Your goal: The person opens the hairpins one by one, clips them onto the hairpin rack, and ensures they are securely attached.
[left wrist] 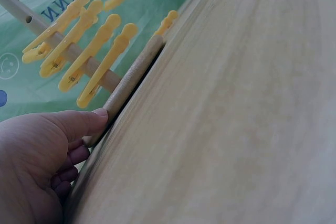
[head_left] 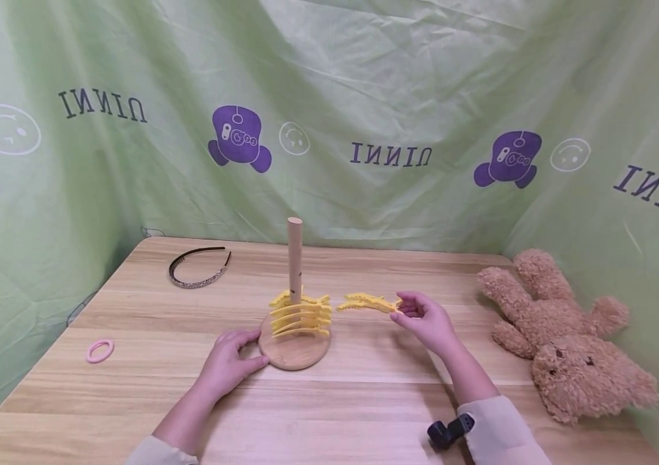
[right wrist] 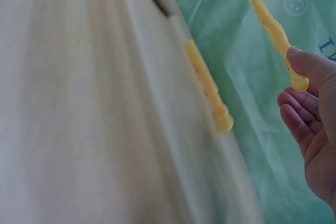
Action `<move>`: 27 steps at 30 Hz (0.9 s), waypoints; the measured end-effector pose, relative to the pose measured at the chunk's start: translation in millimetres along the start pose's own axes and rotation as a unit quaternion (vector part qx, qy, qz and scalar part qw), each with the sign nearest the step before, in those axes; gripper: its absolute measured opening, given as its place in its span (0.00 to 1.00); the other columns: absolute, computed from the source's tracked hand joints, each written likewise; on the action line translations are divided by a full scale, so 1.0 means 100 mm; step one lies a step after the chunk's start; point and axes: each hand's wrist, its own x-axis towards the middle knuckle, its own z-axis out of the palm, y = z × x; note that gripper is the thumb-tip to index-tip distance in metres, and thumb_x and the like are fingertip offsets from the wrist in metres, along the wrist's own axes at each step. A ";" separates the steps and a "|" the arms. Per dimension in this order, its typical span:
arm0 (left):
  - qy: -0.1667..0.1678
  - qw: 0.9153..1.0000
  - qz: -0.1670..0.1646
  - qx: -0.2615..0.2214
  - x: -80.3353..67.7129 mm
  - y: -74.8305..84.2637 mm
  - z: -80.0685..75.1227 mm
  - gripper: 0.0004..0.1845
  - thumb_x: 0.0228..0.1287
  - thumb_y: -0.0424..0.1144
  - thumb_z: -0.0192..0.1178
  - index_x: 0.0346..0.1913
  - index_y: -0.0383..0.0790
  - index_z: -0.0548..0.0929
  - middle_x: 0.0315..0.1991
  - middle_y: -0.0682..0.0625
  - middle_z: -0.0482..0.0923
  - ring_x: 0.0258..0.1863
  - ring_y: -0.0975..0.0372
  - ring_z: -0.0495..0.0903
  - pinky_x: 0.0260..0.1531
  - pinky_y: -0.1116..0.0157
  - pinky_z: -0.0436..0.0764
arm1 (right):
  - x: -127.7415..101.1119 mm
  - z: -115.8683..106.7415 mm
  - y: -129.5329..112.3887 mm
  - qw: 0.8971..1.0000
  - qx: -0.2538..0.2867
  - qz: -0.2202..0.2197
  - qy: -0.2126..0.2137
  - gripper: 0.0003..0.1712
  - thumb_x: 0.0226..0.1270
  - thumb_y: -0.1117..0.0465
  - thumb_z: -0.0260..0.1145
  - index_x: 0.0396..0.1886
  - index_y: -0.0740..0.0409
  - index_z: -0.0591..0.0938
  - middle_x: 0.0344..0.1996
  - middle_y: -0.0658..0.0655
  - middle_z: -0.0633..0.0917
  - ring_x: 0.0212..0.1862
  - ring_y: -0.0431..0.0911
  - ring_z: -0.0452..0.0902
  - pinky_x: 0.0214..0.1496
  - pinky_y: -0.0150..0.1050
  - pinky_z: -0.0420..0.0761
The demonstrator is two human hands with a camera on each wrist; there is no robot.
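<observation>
A wooden stand with a round base (head_left: pixel 294 358) and an upright post (head_left: pixel 295 255) carries several yellow hair clips (head_left: pixel 300 320) across the post, one above another. My left hand (head_left: pixel 229 361) grips the left rim of the base, its thumb (left wrist: pixel 86 123) on the edge. To the right of the stand, my right hand (head_left: pixel 427 323) pinches one end of another yellow hair clip (right wrist: pixel 275 32), holding it above the table with its far end toward the post. Below that clip, one more yellow hair clip (right wrist: pixel 208 87) lies on the tabletop.
A dark headband (head_left: pixel 198 284) with a sparkly band lies at the back left. Nearer on the left is a pink ring (head_left: pixel 99 351). A brown teddy bear (head_left: pixel 568 349) lies along the right side. Green printed curtain (head_left: pixel 329 77) surrounds the wooden table (head_left: pixel 132 400).
</observation>
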 end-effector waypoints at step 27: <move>-0.006 1.000 -0.007 -0.011 -0.01 0.00 -0.01 0.29 0.39 0.47 0.67 0.49 0.41 0.76 0.47 0.48 0.77 0.52 0.55 0.67 0.54 0.55 0.64 | 0.18 0.44 -0.85 0.989 -0.045 -0.138 -0.040 0.18 0.46 0.48 0.66 0.37 0.52 0.82 0.30 0.51 0.85 0.32 0.39 0.78 0.30 0.27 0.78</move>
